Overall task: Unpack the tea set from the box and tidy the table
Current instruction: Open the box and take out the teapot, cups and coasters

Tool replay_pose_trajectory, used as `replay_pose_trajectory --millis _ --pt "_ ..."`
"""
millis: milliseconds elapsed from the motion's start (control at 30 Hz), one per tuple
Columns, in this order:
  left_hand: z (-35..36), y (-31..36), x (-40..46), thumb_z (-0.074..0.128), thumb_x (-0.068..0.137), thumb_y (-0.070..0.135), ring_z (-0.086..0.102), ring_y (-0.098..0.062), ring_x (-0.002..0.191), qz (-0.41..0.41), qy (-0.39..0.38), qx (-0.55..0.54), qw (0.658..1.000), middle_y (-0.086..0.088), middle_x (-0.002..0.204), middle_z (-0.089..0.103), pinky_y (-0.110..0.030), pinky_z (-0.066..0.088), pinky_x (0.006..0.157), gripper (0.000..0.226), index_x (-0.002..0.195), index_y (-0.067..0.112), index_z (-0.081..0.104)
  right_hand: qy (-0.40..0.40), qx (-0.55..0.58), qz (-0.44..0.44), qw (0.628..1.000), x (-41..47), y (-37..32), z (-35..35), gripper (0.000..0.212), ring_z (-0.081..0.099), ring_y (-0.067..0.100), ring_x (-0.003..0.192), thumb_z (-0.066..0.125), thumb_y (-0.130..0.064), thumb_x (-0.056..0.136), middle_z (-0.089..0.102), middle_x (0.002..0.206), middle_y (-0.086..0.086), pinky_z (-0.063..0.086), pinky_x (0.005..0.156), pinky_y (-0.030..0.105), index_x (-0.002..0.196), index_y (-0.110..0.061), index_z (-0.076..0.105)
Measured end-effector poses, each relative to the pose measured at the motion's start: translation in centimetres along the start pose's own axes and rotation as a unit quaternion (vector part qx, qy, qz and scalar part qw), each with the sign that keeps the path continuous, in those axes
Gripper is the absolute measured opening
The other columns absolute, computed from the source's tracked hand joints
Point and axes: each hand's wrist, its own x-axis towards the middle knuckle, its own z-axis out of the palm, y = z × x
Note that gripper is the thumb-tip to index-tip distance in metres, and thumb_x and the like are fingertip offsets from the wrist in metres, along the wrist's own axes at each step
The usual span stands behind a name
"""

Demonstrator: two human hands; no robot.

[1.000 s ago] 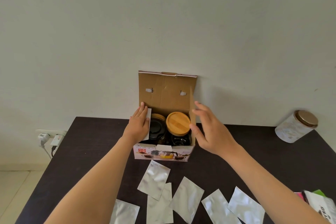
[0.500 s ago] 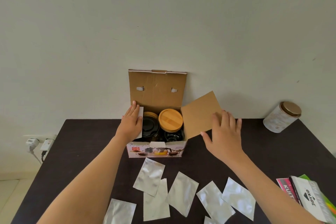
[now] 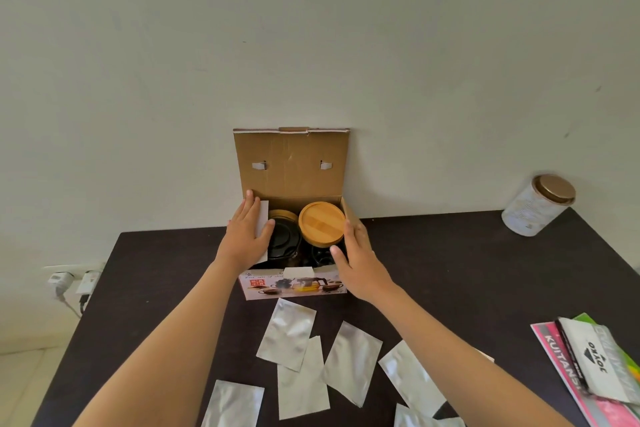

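Risking a tipped or dragged box (image 3: 294,284) if one piece is pulled up while jammed against its neighbours: contents packed tight, glass and dark ware likely fragile, so a snag on the side flap could knock pieces together or spill them toward the wall at 12 o'clock. Further hazard judged from the layout: silver packets (image 3: 287,336) scattered at 6 o'clock, slippery landing ground for anything set down there. Box: centre of the dark table (image 3: 450,270), lid upright against the wall, printed front facing 6 o'clock. Inside: round wooden lid (image 3: 322,222) at the right rear, black teapot (image 3: 284,239) at the left, darker items below, not clearly told. Left hand (image 3: 246,236): fingers straight and together, laid flat over the white side flap (image 3: 262,218) at the box's 9 o'clock edge, holding nothing. Right hand (image 3: 356,255): fingers straight, loosely together, thumb apart and reaching inward toward the wooden lid, palm along the 3 o'clock wall; contact with the lid not certain. Elsewhere: lidded jar (image 3: 538,204) at 2 o'clock, well apart; stationery packs (image 3: 595,364) at 4 o'clock.
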Motion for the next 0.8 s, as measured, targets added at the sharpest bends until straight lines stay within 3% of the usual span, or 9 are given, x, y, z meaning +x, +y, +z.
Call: replay_pose_trajectory --millis 100,367,467,600,800 --pt "0.0 0.0 0.0 0.044 0.092 0.052 0.004 -0.019 0.147 0.001 -0.001 0.01 1.0 0.001 0.16 -0.001 -0.049 0.013 0.118 0.077 0.151 0.015 0.011 0.004 -0.025 0.007 1.0 1.1 -0.3 0.2 0.072 0.007 0.031 0.147 0.027 -0.053 0.098 -0.008 0.159 0.011 0.022 0.116 0.051 0.151 -0.021 -0.011" --pt "0.1 0.0 0.1 0.046 0.09 0.054 0.005 -0.019 0.147 -0.001 0.0 0.027 1.0 0.002 0.16 -0.001 -0.045 0.014 0.118 0.08 0.151 0.017 0.01 -0.005 -0.087 0.005 0.996 4.3 -1.0 -0.6 0.106 0.004 0.036 0.146 0.042 -0.076 0.08 -0.002 0.159 0.017 0.021 0.115 0.053 0.15 -0.019 -0.013" --pt "0.1 0.1 0.0 0.046 0.092 0.051 0.005 -0.018 0.147 -0.005 0.0 0.029 1.0 0.002 0.16 -0.001 -0.045 0.014 0.118 0.076 0.151 0.017 0.01 0.015 -0.069 0.025 0.997 5.0 -1.6 -0.1 0.114 0.018 0.039 0.141 0.043 -0.086 0.069 0.005 0.157 0.015 0.032 0.11 0.052 0.15 -0.023 -0.006" --pt "-0.2 0.3 0.0 0.043 0.096 0.043 0.003 -0.02 0.147 -0.005 -0.011 0.032 0.999 0.0 0.16 -0.002 -0.045 0.012 0.119 0.07 0.151 0.015 0.01 0.037 -0.036 0.033 0.998 5.0 -1.4 0.3 0.114 0.027 0.037 0.137 0.049 -0.085 0.067 0.011 0.156 0.012 0.041 0.103 0.049 0.151 -0.024 0.001" --pt "-1.3 1.5 0.6 0.037 0.099 0.036 0.0 -0.021 0.147 -0.04 -0.074 0.093 0.992 -0.001 0.16 -0.007 -0.057 -0.001 0.113 0.062 0.151 0.018 0.008 0.053 -0.036 0.026 0.998 5.0 -1.3 0.5 0.111 0.03 0.036 0.135 0.049 -0.084 0.068 0.016 0.154 0.011 0.043 0.1 0.047 0.15 -0.023 0.004"
